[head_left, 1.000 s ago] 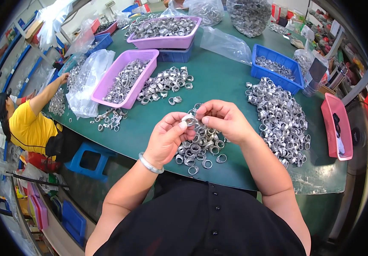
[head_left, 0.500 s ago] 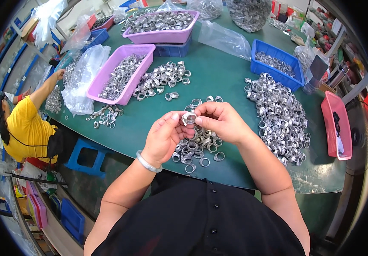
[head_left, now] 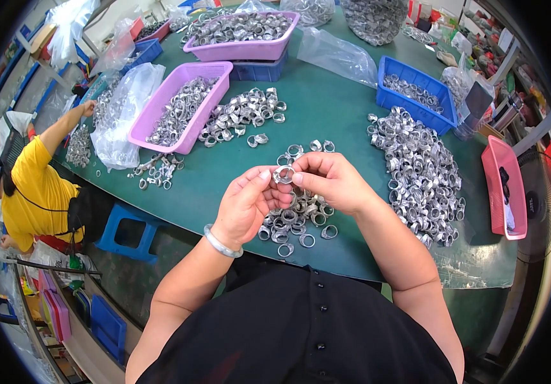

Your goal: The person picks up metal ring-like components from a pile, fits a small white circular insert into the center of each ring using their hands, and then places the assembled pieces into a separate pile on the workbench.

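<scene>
Between my two hands, above the near part of the green table, is a small silvery metal ring [head_left: 283,174], much like a hose clamp. My left hand [head_left: 248,200] has it by one side between thumb and fingers, its other fingers curled below. The thumb and forefinger of my right hand [head_left: 333,182] pinch the opposite side. Under my hands lies a small heap of similar rings [head_left: 286,223], partly hidden by them. A much larger pile of rings [head_left: 419,179] spreads to the right.
A blue basket [head_left: 445,121] stands behind the right pile. Pink baskets of rings [head_left: 136,136] and another ring heap [head_left: 246,109] are farther left. A plastic bag [head_left: 339,56] lies at the back. On the left, a person in yellow [head_left: 35,198] reaches toward the table; a blue stool [head_left: 128,233] stands nearby.
The ring between my fingers has turned slightly, its opening now more visible. My hands stay almost in place. The person in yellow has shifted a little, and another arm now shows.
</scene>
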Motion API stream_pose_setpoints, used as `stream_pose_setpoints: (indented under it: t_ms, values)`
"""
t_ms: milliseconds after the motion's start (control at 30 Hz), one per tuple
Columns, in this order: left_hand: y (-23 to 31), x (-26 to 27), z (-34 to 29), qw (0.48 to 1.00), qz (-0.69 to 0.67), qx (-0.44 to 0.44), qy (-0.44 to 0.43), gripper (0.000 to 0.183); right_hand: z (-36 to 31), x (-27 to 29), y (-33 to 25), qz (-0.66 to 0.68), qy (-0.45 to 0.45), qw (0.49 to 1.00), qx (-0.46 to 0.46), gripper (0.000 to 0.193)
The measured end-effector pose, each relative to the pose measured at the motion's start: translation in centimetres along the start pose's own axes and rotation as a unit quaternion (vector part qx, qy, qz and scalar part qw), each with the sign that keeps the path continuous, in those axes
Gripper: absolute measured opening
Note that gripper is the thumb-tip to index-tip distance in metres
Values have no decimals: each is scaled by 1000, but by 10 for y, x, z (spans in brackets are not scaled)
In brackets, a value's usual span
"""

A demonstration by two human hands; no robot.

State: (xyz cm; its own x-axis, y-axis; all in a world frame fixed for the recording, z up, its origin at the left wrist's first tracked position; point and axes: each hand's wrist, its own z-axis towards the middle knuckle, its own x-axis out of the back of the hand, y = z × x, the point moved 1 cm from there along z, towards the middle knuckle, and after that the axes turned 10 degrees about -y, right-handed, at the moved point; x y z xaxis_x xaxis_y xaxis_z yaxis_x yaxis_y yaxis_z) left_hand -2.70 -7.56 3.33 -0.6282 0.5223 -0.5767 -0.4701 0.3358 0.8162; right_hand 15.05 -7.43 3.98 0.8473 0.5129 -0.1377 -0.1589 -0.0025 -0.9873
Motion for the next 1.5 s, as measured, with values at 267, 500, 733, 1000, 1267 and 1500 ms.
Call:
stream_pose_setpoints:
  t_ms: [267,500,733,1000,1267,1500]
  values:
    - [-2,2,0,1000,-16,-3,-3,24,-1,-1,1,-13,6,1000,-2,8]
    - [-4,1,1,1000,1,-29,-4,22,-3,-5,-7,-299,15,941,160,10]
    - [-5,6,0,994,64,-79,-30,36,-4,-9,-10,-294,47,944,145,17]
    - [-3,13,-1,963,188,-170,-89,52,-5,-11,-13,-325,33,926,188,19]
    - [-3,16,-1,966,189,-153,-91,51,-5,-12,-13,-341,43,917,205,19]
    - [-7,17,-1,974,171,-110,-101,45,-5,-13,-15,-382,47,893,233,17]
